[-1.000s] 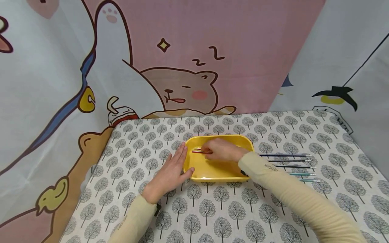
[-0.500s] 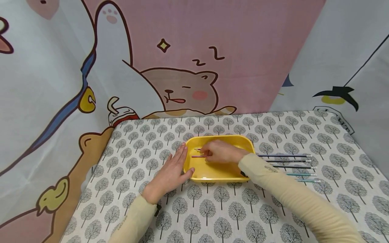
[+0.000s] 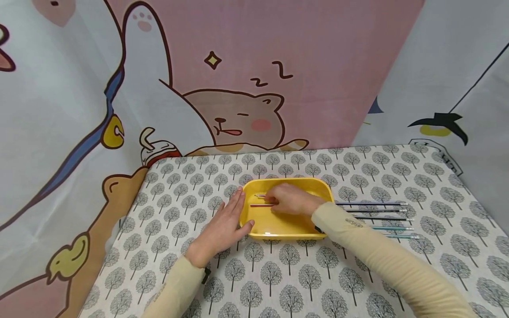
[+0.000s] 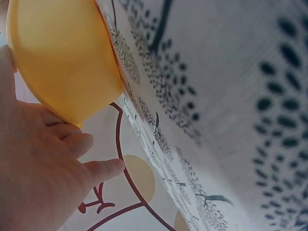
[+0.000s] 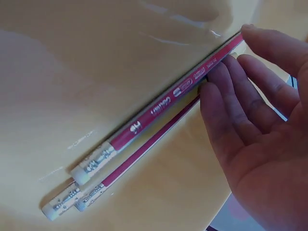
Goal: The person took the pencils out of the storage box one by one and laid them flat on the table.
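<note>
In the head view, my left hand (image 3: 222, 229) rests with straight, spread fingers against the left rim of a yellow tray (image 3: 290, 236). The left wrist view shows its fingers touching the outside of the tray. Inside the tray, my right hand (image 3: 292, 198) has its fingers curled at a red pencil (image 3: 260, 205). Thumb and fingertips lie on either side of that pencil (image 5: 161, 107) in the right wrist view. Beside it lie another red pencil (image 5: 144, 153) and a third eraser end (image 5: 60, 204), its shaft mostly hidden. The pencils' far ends are covered by the hand.
Several dark and teal pencils (image 3: 391, 218) lie in a row on the tree-print cloth (image 3: 270, 274) right of the tray, partly behind the right sleeve (image 3: 377, 247). A cartoon-print curtain (image 3: 318, 79) stands behind the table.
The right hand has shifted the red pencil slightly toward the near side of the tray, away from the others. Over the last half second it hardly moves. The left hand stays put.
</note>
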`<act>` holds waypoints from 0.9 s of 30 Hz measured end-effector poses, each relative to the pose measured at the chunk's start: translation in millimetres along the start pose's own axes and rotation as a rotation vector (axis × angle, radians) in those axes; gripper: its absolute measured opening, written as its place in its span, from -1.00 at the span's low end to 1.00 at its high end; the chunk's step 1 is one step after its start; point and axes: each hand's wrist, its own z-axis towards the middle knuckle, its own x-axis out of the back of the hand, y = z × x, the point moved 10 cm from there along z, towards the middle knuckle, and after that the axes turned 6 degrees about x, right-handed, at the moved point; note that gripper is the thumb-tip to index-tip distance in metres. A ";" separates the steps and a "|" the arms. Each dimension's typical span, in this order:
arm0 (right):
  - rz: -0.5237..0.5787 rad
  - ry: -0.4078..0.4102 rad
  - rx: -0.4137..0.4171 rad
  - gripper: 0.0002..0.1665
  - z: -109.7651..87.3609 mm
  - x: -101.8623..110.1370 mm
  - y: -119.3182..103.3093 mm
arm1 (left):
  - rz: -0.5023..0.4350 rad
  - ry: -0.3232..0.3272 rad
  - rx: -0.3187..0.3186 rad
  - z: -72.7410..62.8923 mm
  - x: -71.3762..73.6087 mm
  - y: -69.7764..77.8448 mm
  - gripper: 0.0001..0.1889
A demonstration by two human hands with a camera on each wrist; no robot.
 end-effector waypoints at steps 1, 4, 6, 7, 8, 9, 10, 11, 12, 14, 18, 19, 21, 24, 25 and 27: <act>-0.009 0.002 0.005 -0.90 0.3 0.0 -0.3 | 0.000 -0.001 0.001 0.1 0.0 0.0 -0.11; -0.034 0.009 0.023 -0.84 1.2 0.1 -1.1 | -0.002 0.002 -0.003 0.1 0.4 0.4 -0.11; -0.052 0.011 0.026 -0.81 1.6 -0.9 -1.0 | -0.002 0.000 -0.001 0.1 0.5 0.4 -0.10; -0.060 0.015 0.030 -0.81 1.7 -1.0 -1.2 | -0.003 -0.002 0.000 0.1 0.5 0.4 -0.10; -0.067 0.017 0.032 -0.81 1.9 -1.0 -1.5 | -0.004 -0.003 0.001 0.0 0.5 0.3 -0.10; -0.072 0.020 0.031 -0.82 1.9 -1.0 -1.5 | -0.004 -0.004 0.002 -0.1 0.5 0.2 -0.10; -0.074 0.023 0.031 -0.82 1.7 -1.0 -1.7 | -0.004 -0.005 0.003 -0.2 0.6 0.2 -0.10; -0.077 0.026 0.031 -0.82 1.6 -0.9 -1.9 | -0.005 -0.006 0.005 -0.3 0.6 0.1 -0.10; -0.076 0.030 0.035 -0.83 1.4 -0.6 -2.3 | -0.004 -0.005 0.004 -0.3 0.6 0.1 -0.10; -0.070 0.036 0.034 -0.84 1.2 -0.2 -2.4 | -0.003 -0.003 0.005 -0.3 0.9 0.0 -0.10; -0.058 0.046 0.045 -0.84 1.3 -0.6 -2.5 | -0.001 0.001 0.006 0.1 0.8 -0.4 -0.10; -0.058 0.046 0.046 -0.84 1.4 -0.9 -2.5 | -0.001 0.000 0.008 0.3 0.5 -0.6 -0.10; -0.060 0.046 0.048 -0.84 1.6 -1.7 -2.5 | -0.001 0.002 0.009 0.3 0.2 -0.8 -0.10; -0.057 0.043 0.047 -0.83 1.2 -2.6 -1.9 | -0.004 0.002 0.009 0.1 -0.3 -0.9 -0.10; -0.055 0.041 0.045 -0.83 1.1 -2.6 -1.8 | -0.004 0.003 0.008 0.0 -0.4 -0.8 -0.10; -0.049 0.038 0.040 -0.82 0.7 -2.3 -1.4 | -0.005 0.005 0.005 -0.1 -0.5 -0.8 -0.10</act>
